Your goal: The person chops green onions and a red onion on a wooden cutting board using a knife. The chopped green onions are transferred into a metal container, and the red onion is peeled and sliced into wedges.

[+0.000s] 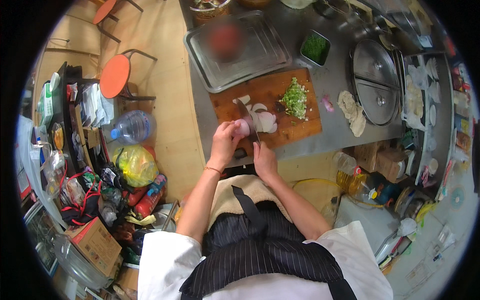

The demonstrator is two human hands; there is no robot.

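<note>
On a wooden cutting board (pixel 313 103) my left hand (pixel 225 140) grips a pinkish, round piece of vegetable, apparently an onion (pixel 243 128). My right hand (pixel 264 159) is closed on the handle of a kitchen knife (pixel 247 114), whose blade stands just to the right of the piece. Pale slices (pixel 265 122) lie on the blade's far side, and one more lies beyond its tip. Chopped scallion (pixel 295 98) is heaped on the right part of the board. The knife handle is mostly hidden by my fingers.
A metal tray (pixel 258 45) lies beyond the board, with a blurred red thing over it. To the right are a container of chopped greens (pixel 315 48), a crumpled cloth (pixel 351 112) and a round divided lid (pixel 377 82). An orange stool (pixel 114 76) stands left of the metal table.
</note>
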